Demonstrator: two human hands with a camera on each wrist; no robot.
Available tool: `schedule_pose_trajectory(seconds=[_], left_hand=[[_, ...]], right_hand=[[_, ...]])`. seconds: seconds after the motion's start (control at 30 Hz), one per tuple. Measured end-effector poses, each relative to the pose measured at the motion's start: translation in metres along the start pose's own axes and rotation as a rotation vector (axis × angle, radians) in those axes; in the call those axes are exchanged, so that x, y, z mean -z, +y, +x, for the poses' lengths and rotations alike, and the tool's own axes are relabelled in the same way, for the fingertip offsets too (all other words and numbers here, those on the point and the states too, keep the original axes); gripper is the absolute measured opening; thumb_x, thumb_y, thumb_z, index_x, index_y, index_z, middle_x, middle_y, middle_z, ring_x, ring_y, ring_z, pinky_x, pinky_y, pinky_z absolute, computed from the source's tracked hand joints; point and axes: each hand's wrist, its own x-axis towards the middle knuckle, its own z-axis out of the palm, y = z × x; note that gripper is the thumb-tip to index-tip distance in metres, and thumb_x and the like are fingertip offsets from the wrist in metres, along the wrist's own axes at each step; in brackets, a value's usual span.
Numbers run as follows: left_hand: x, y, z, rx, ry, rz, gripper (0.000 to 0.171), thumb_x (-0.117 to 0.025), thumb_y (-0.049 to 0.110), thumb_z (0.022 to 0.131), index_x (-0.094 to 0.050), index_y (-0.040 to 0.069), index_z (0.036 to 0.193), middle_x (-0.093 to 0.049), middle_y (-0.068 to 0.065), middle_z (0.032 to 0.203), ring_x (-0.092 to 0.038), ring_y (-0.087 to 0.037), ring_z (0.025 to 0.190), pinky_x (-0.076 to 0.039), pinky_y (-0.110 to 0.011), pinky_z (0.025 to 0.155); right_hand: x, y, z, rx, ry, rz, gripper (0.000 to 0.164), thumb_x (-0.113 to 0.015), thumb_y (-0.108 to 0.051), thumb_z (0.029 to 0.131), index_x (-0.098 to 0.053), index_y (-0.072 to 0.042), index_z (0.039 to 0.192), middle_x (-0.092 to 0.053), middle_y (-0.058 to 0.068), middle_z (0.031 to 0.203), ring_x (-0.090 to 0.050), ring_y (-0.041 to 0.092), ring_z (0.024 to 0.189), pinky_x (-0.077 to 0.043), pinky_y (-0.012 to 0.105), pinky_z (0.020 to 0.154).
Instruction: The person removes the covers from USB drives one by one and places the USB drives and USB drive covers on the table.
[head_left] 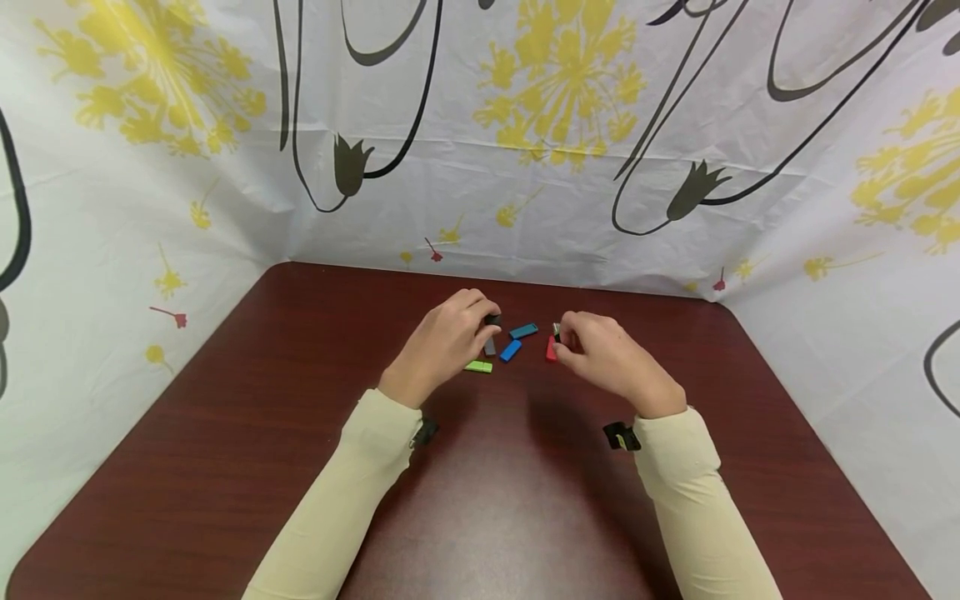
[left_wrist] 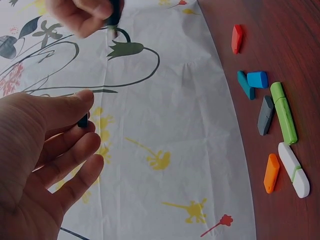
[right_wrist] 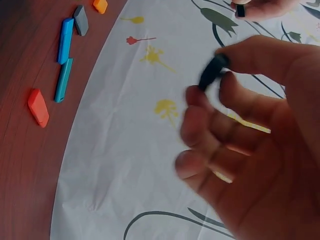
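One white plastic-looking sheet (head_left: 420,196), printed with yellow flower heads, dark stems and small red blooms, covers the back and both sides of the head view. Below it a dark reddish-brown table (head_left: 480,517) with rounded far corners spreads to the bottom edge. Two cream sleeves reach in, the left sleeve (head_left: 326,521) from the lower left of centre, the right sleeve (head_left: 678,450) from the lower right.

The left hand (head_left: 446,337) is near the centre, thumb and forefinger pinched on a small dark piece (left_wrist: 83,120), the other fingers loosely bent and apart. The right hand (head_left: 611,354), right of centre, pinches a dark stick (right_wrist: 213,72) between thumb and fingers; a silvery end shows beside its fingertips in the head view. The two hands are apart.

A black device sits at each wrist, one left (head_left: 424,432), one right (head_left: 621,436).

Seven small sticks, much like USB drives, lie at the right of the left wrist view: lime green (left_wrist: 284,112) and white with a green band (left_wrist: 294,170), nearly end to end; blue (left_wrist: 257,80) just beside teal (left_wrist: 245,85); grey (left_wrist: 265,115) beside the green; orange (left_wrist: 271,173) lower down; red (left_wrist: 237,38) at the top.
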Motion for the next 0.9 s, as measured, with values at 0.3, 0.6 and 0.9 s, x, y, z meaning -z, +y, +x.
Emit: schedule_pose_trajectory(seconds=[0.3, 0.6, 0.9], left_hand=[[-0.001, 0.000, 0.001, 0.004, -0.001, 0.012, 0.023, -0.067, 0.023, 0.091, -0.071, 0.005, 0.104, -0.067, -0.008, 0.102, -0.058, -0.016, 0.096, -0.059, -0.030, 0.082], [-0.002, -0.001, 0.001, 0.008, -0.005, 0.009, 0.022, -0.068, 0.022, 0.091, -0.071, 0.005, 0.104, -0.067, -0.008, 0.101, -0.057, -0.016, 0.093, -0.059, -0.030, 0.080], [-0.002, 0.000, 0.000, 0.006, -0.015, 0.021, 0.022, -0.066, 0.023, 0.092, -0.071, 0.005, 0.105, -0.067, -0.007, 0.102, -0.057, -0.015, 0.094, -0.059, -0.029, 0.080]], right_hand=[[-0.009, 0.013, -0.006, -0.047, -0.205, -0.003, 0.023, -0.062, -0.015, 0.089, -0.052, -0.012, 0.069, -0.045, 0.000, 0.059, -0.040, 0.012, 0.052, -0.035, 0.028, 0.051], [-0.019, 0.012, -0.009, -0.084, -0.427, 0.026, 0.038, -0.059, -0.008, 0.088, -0.037, -0.016, 0.057, -0.027, -0.005, 0.053, -0.020, 0.009, 0.049, -0.023, 0.026, 0.050], [-0.043, 0.008, -0.009, -0.150, -0.555, -0.044, 0.038, -0.056, -0.003, 0.078, -0.035, -0.018, 0.050, -0.027, -0.007, 0.048, -0.025, 0.008, 0.044, -0.026, 0.025, 0.046]])
